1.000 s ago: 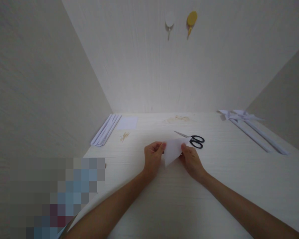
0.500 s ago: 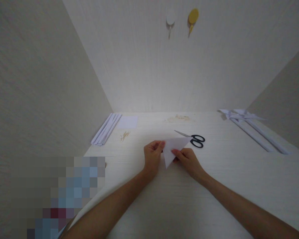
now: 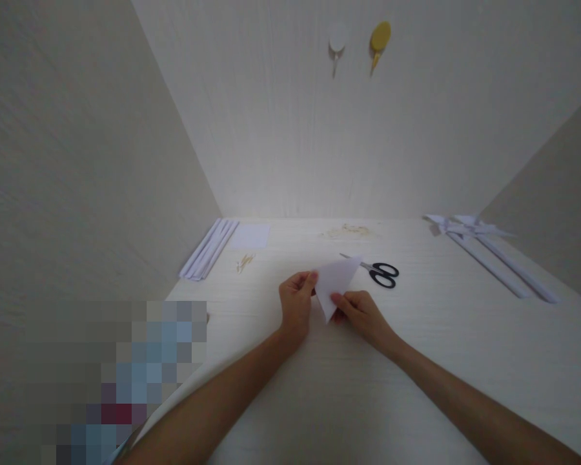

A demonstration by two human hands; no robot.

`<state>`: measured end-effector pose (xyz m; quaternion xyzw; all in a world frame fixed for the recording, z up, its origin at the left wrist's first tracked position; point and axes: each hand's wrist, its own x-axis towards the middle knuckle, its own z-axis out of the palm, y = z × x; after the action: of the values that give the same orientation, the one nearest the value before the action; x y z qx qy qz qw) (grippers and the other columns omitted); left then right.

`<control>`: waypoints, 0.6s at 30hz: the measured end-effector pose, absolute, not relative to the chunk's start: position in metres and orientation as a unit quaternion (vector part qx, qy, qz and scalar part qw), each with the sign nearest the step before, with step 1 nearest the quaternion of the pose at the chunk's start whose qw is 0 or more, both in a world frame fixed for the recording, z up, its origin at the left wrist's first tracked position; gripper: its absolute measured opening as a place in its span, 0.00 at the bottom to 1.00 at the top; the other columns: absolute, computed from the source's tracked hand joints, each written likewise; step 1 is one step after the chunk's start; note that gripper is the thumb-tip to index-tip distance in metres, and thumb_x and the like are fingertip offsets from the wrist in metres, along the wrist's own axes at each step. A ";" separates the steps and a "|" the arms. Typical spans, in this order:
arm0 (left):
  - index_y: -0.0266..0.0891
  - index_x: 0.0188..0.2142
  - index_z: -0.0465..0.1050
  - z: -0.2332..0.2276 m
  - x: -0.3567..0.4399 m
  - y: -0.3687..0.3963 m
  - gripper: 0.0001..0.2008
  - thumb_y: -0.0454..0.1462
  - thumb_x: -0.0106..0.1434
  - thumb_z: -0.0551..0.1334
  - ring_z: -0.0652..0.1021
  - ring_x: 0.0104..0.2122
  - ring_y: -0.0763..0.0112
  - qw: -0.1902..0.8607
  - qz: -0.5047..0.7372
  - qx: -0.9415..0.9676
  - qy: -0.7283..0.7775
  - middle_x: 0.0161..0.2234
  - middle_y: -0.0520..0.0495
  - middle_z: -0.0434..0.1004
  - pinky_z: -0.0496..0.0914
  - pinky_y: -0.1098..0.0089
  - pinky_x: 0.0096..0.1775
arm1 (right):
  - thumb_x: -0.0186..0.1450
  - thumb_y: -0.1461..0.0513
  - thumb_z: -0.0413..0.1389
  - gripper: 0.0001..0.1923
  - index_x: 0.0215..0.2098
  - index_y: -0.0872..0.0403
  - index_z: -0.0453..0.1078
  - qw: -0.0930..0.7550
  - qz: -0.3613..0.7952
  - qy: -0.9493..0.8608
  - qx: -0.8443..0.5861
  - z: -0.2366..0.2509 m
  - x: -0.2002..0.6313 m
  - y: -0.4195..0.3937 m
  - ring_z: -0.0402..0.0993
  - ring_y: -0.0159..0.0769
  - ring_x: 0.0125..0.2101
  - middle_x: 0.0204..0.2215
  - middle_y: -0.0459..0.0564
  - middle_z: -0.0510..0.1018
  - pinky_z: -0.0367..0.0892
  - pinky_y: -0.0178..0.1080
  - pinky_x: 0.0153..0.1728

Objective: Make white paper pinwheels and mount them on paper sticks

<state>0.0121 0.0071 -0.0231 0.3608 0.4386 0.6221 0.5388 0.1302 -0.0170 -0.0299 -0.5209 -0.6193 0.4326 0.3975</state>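
Note:
Both hands hold a white paper triangle just above the white table. My left hand pinches its left corner between thumb and fingers. My right hand grips its lower point from the right. The triangle's far tip points up and right, partly covering the blades of black-handled scissors lying just behind it.
Folded white paper strips and a square white sheet lie at the back left, with small wooden sticks near them. White paper pinwheels on long strips lie at the back right. Two hooks hang on the back wall.
My right hand slid from the triangle's right corner down to its lower point. The triangle's far tip has lifted and now stands more upright, overlapping the scissors' blades.

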 end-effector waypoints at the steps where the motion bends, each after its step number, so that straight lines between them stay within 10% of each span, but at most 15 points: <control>1: 0.33 0.18 0.70 -0.023 0.012 0.007 0.07 0.36 0.46 0.63 0.68 0.18 0.78 0.540 0.624 0.359 0.435 0.16 0.53 0.68 0.65 0.74 0.25 | 0.57 0.54 0.46 0.21 0.11 0.56 0.64 0.394 0.428 -0.620 -0.527 -0.030 0.130 -0.017 0.60 0.28 0.14 0.10 0.46 0.67 0.55 0.32 0.18; 18: 0.33 0.19 0.71 -0.029 0.011 0.012 0.08 0.37 0.45 0.64 0.69 0.19 0.78 0.541 0.646 0.335 0.421 0.17 0.52 0.69 0.65 0.74 0.25 | 0.53 0.57 0.52 0.14 0.15 0.57 0.63 0.346 0.405 -0.648 -0.545 -0.030 0.130 -0.019 0.54 0.26 0.16 0.13 0.42 0.63 0.49 0.31 0.17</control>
<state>0.0107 0.0116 -0.0292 0.3354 0.4206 0.6461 0.5414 0.1296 -0.0189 -0.0305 -0.5448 -0.6481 0.4047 0.3455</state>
